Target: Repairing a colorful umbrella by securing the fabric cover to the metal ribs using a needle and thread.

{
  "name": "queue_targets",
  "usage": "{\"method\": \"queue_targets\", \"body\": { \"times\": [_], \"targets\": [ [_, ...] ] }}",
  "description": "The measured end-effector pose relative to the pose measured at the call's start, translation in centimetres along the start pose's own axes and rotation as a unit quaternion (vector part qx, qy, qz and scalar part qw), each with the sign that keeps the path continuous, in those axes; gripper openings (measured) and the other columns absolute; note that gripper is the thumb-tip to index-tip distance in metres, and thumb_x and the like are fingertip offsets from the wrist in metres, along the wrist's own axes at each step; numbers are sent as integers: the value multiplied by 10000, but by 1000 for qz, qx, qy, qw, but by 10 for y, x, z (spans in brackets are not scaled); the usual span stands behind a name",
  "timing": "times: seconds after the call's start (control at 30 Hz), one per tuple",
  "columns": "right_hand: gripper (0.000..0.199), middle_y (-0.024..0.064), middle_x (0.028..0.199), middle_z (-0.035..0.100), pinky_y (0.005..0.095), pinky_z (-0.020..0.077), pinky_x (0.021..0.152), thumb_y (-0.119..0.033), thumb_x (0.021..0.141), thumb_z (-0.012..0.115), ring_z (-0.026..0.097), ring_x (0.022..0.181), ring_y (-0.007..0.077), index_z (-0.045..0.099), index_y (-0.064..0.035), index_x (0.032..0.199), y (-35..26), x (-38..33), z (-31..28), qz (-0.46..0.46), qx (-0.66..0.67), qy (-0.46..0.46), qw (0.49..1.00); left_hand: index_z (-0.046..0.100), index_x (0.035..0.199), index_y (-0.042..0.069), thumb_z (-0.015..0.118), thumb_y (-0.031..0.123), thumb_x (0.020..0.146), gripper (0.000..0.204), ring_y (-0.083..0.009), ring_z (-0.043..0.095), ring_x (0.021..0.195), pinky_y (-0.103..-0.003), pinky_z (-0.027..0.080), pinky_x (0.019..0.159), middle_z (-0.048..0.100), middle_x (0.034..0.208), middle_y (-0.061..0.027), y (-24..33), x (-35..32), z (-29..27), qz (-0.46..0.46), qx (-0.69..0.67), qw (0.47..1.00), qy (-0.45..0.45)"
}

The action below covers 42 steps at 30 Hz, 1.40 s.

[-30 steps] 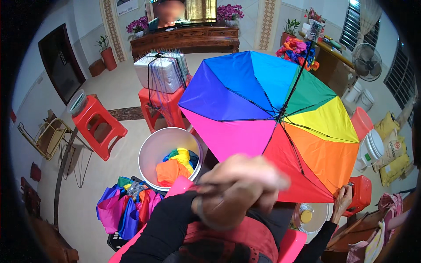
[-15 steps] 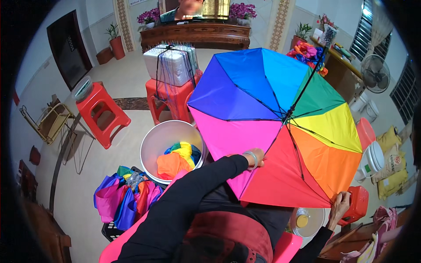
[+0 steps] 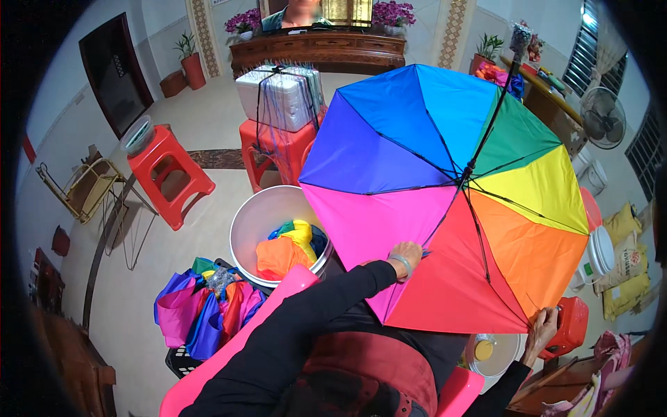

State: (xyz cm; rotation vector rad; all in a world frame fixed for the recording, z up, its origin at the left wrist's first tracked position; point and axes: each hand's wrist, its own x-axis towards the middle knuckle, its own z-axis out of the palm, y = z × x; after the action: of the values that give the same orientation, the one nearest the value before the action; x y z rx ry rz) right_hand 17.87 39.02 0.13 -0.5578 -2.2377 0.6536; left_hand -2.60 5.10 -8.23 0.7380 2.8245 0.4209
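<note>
An open rainbow umbrella (image 3: 431,208) spreads before me, its inner side with black ribs facing me. Its black shaft (image 3: 490,128) leans up to the right, ending in a clear-wrapped handle (image 3: 520,39). My left hand (image 3: 406,258), with a grey band at the wrist, is closed at the rib between the pink and red panels. Something small and blue pokes out by its fingertips, too small to name. Down at the right, my right hand (image 3: 544,329) pinches the canopy's edge at the corner of the red and orange panels. Its fingertips are partly hidden.
A white bucket (image 3: 240,226) with colourful folded cloth stands left of the umbrella. Nearer is a black crate (image 3: 182,363) heaped with umbrellas (image 3: 201,313). Beyond are red stools (image 3: 170,181), one bearing a foam box (image 3: 278,101). At the right lie sacks (image 3: 625,267) and buckets (image 3: 599,254).
The head view has shifted slightly, so the room appears moved a little to the right. A small blue bit now shows at my left fingertips. My right hand keeps its hold on the umbrella's edge.
</note>
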Motion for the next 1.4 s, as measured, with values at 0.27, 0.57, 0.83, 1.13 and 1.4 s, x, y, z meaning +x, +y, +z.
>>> {"method": "queue_targets", "body": {
  "times": [0.27,0.57,0.83,1.13,1.4],
  "targets": [
    [99,97,682,495,280,413,610,-64,838,475,461,632,162,466,19,785,4,2,3,-14,-16,8,1000,555,826,-10,523,180,760,204,-381,569,811,-483,453,652,573,845,-230,9,-12,9,-33,-120,990,67],
    [94,82,687,477,265,402,632,-55,836,477,450,656,143,461,10,770,-9,-2,9,-5,-10,20,1000,539,818,-5,498,169,758,189,-390,563,739,-494,441,622,570,793,-225,6,-6,38,-12,-94,992,84],
    [83,49,704,481,259,398,636,-48,844,464,442,678,122,478,5,781,-29,7,15,-15,67,22,997,520,782,9,414,159,791,184,-377,558,720,-495,426,602,566,762,-211,1,-13,21,0,-84,995,63],
    [126,62,756,529,271,412,692,-71,859,445,502,733,135,526,26,852,-6,32,-28,-141,-231,60,961,530,741,4,367,175,824,250,-389,561,688,-512,424,608,571,712,-229,4,-22,41,-20,-151,969,195],
    [161,-35,661,461,161,253,415,-173,860,464,369,494,14,556,-64,936,-124,39,59,29,248,-125,960,587,689,-2,475,122,753,179,-347,598,615,-461,475,543,589,665,-214,-3,-9,55,-34,-156,963,217]
  ]
}}
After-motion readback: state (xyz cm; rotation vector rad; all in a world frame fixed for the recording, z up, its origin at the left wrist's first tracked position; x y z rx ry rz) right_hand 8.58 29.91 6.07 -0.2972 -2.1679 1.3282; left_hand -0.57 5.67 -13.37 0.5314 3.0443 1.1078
